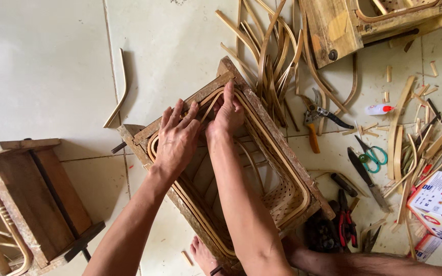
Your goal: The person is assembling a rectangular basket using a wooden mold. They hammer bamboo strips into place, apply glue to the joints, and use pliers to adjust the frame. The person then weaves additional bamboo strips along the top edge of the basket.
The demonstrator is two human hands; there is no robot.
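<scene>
R forearm nearest cam, running up from bottom centre. R hand presses fingers-down on the bent cane strips at the far corner of the wooden frame mould; grip not closed round anything, fingers flat against the strips. L hand just beside it, fingers spread, released, pushing the same strips along the mould's far-left edge. Mould sits on the tiled floor, centre of view, woven cane panel inside at its R end. Bare foot touching the mould's near edge. Loose cane strips pile behind. Pruning shears, green-handled scissors, red pliers to the R. Second wooden mould well apart, L.
</scene>
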